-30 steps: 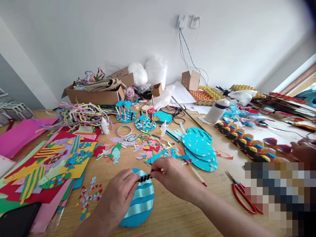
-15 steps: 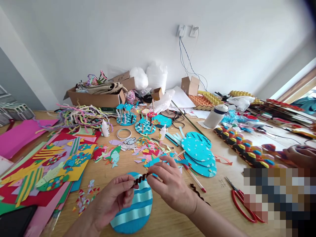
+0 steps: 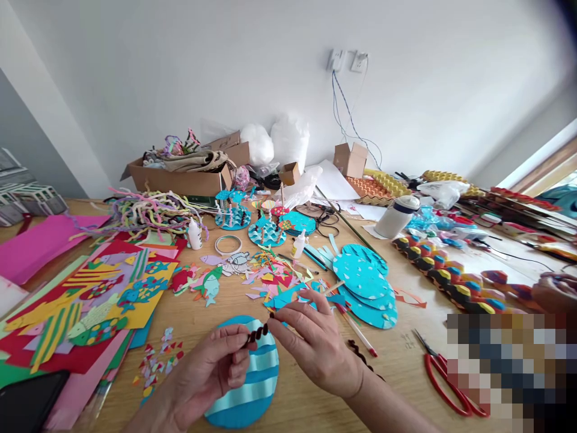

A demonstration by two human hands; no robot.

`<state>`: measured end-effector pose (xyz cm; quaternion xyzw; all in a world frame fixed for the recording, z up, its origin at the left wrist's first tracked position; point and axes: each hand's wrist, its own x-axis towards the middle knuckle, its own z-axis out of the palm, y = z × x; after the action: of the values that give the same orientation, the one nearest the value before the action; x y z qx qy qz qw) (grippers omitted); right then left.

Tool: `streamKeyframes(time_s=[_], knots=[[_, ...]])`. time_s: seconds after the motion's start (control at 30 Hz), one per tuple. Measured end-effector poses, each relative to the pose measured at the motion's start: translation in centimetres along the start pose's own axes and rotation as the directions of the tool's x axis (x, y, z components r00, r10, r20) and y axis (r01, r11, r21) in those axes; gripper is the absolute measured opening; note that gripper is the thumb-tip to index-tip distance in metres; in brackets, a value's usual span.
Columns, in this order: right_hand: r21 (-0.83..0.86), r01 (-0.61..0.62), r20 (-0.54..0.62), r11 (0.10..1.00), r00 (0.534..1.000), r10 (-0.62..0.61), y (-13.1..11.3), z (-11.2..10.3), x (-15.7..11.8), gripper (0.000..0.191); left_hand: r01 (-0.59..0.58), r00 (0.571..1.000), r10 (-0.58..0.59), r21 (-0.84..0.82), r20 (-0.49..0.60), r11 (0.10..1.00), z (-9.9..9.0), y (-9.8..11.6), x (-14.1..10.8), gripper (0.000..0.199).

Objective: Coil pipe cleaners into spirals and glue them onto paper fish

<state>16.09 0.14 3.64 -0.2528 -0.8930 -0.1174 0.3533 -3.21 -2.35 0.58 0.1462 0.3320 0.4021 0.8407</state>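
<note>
A dark brown coiled pipe cleaner (image 3: 258, 335) stretches between my two hands. My left hand (image 3: 216, 361) pinches its left end, while the fingertips of my right hand (image 3: 318, 343) close on the other end. Under them lies a blue disc (image 3: 243, 403) with lighter wavy paper strips across it. Another dark coiled pipe cleaner (image 3: 360, 355) rests on the table, partly behind my right wrist. A white pencil-like stick with a red end (image 3: 360, 334) is just beyond that wrist.
Red-handled scissors (image 3: 444, 373) lie at right, near another person's hand (image 3: 556, 297). Blue discs (image 3: 360, 273), glue bottles (image 3: 298, 244), paper scraps and paper fish (image 3: 210, 285) spread ahead. Coloured sheets (image 3: 153, 313) and a dark phone-like object (image 3: 33, 397) are at left.
My right fingers have shifted slightly along the coiled pipe cleaner, whose tip now shows above them. Both hands keep their hold. The view has tilted a little.
</note>
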Motion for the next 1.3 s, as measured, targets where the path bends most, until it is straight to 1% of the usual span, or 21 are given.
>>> streamKeyframes(time_s=[0.17, 0.23, 0.3, 0.33, 0.4, 0.47, 0.53, 0.57, 0.6, 0.67, 0.73, 0.77, 0.8, 0.87, 0.9, 0.97, 1.03, 1.07, 1.13, 1.2, 1.3], knots=[[0.036, -0.075, 0.020, 0.997, 0.997, 0.075, -0.3, 0.4, -0.3, 0.018, -0.030, 0.999, 0.028, 0.051, 0.030, 0.998, -0.1, -0.1, -0.1, 0.017], [0.052, -0.142, 0.029, 0.988, 0.990, 0.141, -0.5, 0.6, -0.4, 0.015, -0.060, 0.998, 0.056, 0.130, 0.033, 0.990, 0.0, 0.0, -0.2, 0.017], [0.068, -0.208, 0.036, 0.976, 0.978, 0.206, -0.8, 0.8, -0.4, 0.014, -0.121, 0.992, 0.122, 0.275, 0.012, 0.954, 0.1, 0.2, -0.4, 0.017], [0.077, -0.229, 0.039, 0.970, 0.973, 0.226, -0.9, 0.9, -0.3, 0.013, -0.155, 0.986, 0.168, 0.376, -0.003, 0.914, 0.2, 0.4, -0.5, 0.017], [0.109, -0.246, 0.050, 0.963, 0.969, 0.242, -1.0, 1.0, -0.2, 0.012, -0.204, 0.967, 0.256, 0.592, -0.005, 0.780, 0.4, 0.9, -0.6, 0.016], [0.159, -0.271, 0.100, 0.949, 0.961, 0.258, -1.0, 0.9, 0.2, 0.014, -0.252, 0.940, 0.337, 0.769, 0.051, 0.587, 0.6, 1.6, -0.8, 0.013], [0.224, -0.353, 0.196, 0.908, 0.929, 0.313, -0.9, 0.6, 0.7, 0.014, -0.311, 0.900, 0.409, 0.879, 0.151, 0.362, 1.0, 2.3, -0.9, 0.009], [0.257, -0.428, 0.264, 0.866, 0.893, 0.364, -0.7, 0.4, 1.0, 0.014, -0.337, 0.876, 0.436, 0.908, 0.206, 0.250, 1.2, 2.7, -1.1, 0.009], [0.286, -0.522, 0.346, 0.804, 0.839, 0.421, -0.5, 0.2, 1.3, 0.013, -0.351, 0.857, 0.448, 0.925, 0.254, 0.147, 1.4, 3.0, -1.2, 0.011], [0.333, -0.704, 0.528, 0.627, 0.690, 0.495, 0.0, -0.1, 1.9, 0.014, -0.360, 0.847, 0.414, 0.933, 0.333, -0.014, 1.9, 3.7, -1.5, 0.014], [0.378, -0.823, 0.693, 0.424, 0.555, 0.460, 0.8, -0.1, 2.4, 0.015, -0.373, 0.850, 0.349, 0.919, 0.394, -0.128, 2.2, 4.2, -1.7, 0.017], [0.409, -0.854, 0.756, 0.321, 0.514, 0.405, 1.1, 0.0, 2.6, 0.016, -0.381, 0.852, 0.315, 0.908, 0.419, -0.175, 2.3, 4.4, -1.7, 0.018], [0.437, -0.872, 0.802, 0.220, 0.489, 0.342, 1.5, 0.1, 2.8, 0.017, -0.392, 0.850, 0.288, 0.895, 0.441, -0.214, 2.4, 4.7, -1.7, 0.019], [0.468, -0.883, 0.854, 0.043, 0.464, 0.236, 2.0, 0.4, 2.9, 0.021, -0.411, 0.842, 0.257, 0.872, 0.475, -0.266, 2.4, 5.1, -1.7, 0.021], [0.470, -0.882, 0.866, -0.023, 0.456, 0.202, 2.2, 0.5, 3.0, 0.022, -0.416, 0.838, 0.251, 0.864, 0.485, -0.283, 2.4, 5.3, -1.7, 0.021], [0.473, -0.876, 0.874, -0.091, 0.454, 0.174, 2.3, 0.6, 3.0, 0.025, -0.413, 0.827, 0.267, 0.857, 0.494, -0.307, 2.3, 5.5, -1.6, 0.021], [0.490, -0.868, 0.865, -0.087, 0.471, 0.172, 2.3, 0.5, 3.1, 0.027, -0.394, 0.819, 0.307, 0.864, 0.484, -0.312, 2.2, 5.7, -1.6, 0.021], [0.502, -0.863, 0.854, -0.054, 0.484, 0.189, 2.2, 0.4, 3.1, 0.028, -0.383, 0.818, 0.326, 0.871, 0.474, -0.307, 2.2, 5.7, -1.5, 0.020], [0.508, -0.860, 0.823, 0.054, 0.503, 0.264, 2.0, 0.2, 3.2, 0.026, -0.366, 0.817, 0.356, 0.885, 0.454, -0.290, 2.0, 5.6, -1.3, 0.020], [0.476, -0.866, 0.794, 0.150, 0.497, 0.349, 1.7, 0.1, 3.1, 0.025, -0.368, 0.805, 0.379, 0.886, 0.456, -0.284, 1.9, 5.4, -1.0, 0.020], [0.454, -0.874, 0.782, 0.172, 0.483, 0.393, 1.5, 0.4, 2.8, 0.026, -0.394, 0.766, 0.410, 0.866, 0.495, -0.308, 1.6, 5.1, -0.7, 0.020]])
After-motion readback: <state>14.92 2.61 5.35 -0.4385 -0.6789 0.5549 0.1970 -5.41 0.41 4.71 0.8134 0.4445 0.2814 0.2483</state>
